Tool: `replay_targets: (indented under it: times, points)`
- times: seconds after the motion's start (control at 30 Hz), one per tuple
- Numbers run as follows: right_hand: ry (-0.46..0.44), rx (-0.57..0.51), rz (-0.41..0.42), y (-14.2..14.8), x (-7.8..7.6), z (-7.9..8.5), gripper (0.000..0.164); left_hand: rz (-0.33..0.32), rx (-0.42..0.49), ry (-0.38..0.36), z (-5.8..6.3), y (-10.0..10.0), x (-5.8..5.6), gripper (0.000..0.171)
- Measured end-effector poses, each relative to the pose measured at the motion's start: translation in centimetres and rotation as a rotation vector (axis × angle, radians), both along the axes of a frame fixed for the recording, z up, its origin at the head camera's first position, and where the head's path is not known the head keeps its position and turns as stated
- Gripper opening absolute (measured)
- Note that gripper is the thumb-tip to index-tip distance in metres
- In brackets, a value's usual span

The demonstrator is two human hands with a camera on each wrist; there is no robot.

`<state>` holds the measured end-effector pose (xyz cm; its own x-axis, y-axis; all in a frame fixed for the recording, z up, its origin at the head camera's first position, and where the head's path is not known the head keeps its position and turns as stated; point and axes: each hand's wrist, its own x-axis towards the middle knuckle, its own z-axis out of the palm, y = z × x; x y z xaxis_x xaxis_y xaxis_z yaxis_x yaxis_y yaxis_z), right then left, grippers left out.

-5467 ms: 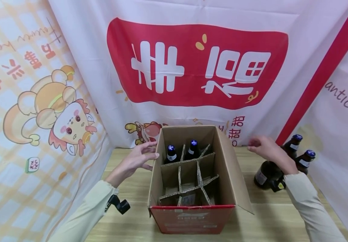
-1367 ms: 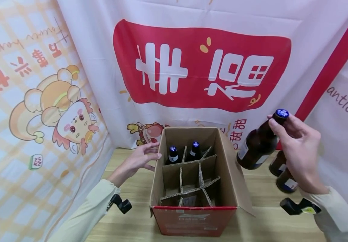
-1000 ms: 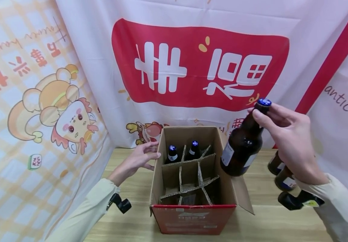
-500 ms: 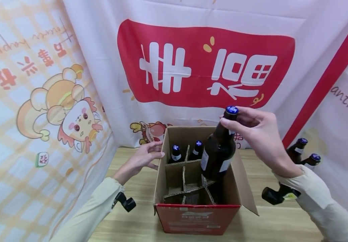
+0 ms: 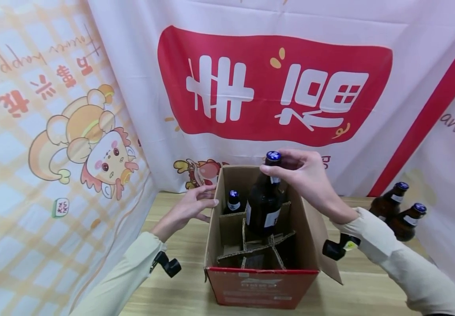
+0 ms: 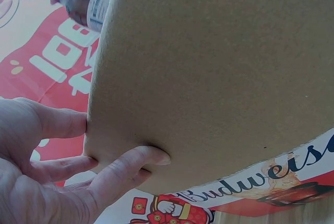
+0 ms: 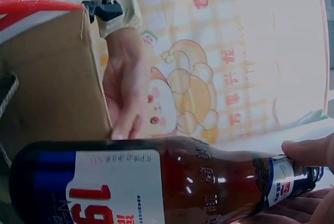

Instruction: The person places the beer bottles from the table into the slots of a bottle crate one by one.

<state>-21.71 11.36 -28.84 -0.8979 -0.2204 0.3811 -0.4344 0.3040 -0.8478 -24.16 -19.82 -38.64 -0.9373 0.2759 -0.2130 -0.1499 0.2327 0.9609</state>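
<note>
My right hand [image 5: 304,180] pinches a brown beer bottle [image 5: 265,204] by the neck, just under its blue cap, and holds it slightly tilted over the open carton [image 5: 261,287]. Its base hangs by the cardboard dividers [image 5: 247,252], near the middle cells. In the right wrist view the bottle [image 7: 177,182] shows a white label. A second beer bottle [image 5: 233,202] stands in the far-left cell; the one beside it is hidden behind the held bottle. My left hand [image 5: 188,208] touches the carton's far-left corner; in the left wrist view its fingertips rest against brown cardboard [image 6: 209,78].
Two more beer bottles [image 5: 407,221] stand on the wooden table [image 5: 354,289] right of the carton, by the printed cloth wall. A carton flap [image 5: 324,245] sticks out on the right side. Cloth hangings [image 5: 144,87] enclose the back and both sides.
My right hand has taken a bottle from the group on the right and carried it left over the carton. My left hand stays at the carton's corner. The view shifts slightly.
</note>
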Motion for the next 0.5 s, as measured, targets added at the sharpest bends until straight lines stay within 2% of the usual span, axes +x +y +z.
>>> replay_targets:
  times: [0.2,0.5]
  points:
    - [-0.056,0.006,0.047,-1.8,-0.8,-0.7,0.042,0.009,0.002,0.001,0.0,-0.2,0.1,0.064]
    - [-0.263,0.042,0.122,-3.5,-0.9,-1.8,0.046,0.009,-0.003,-0.009,0.1,0.1,0.0,0.062]
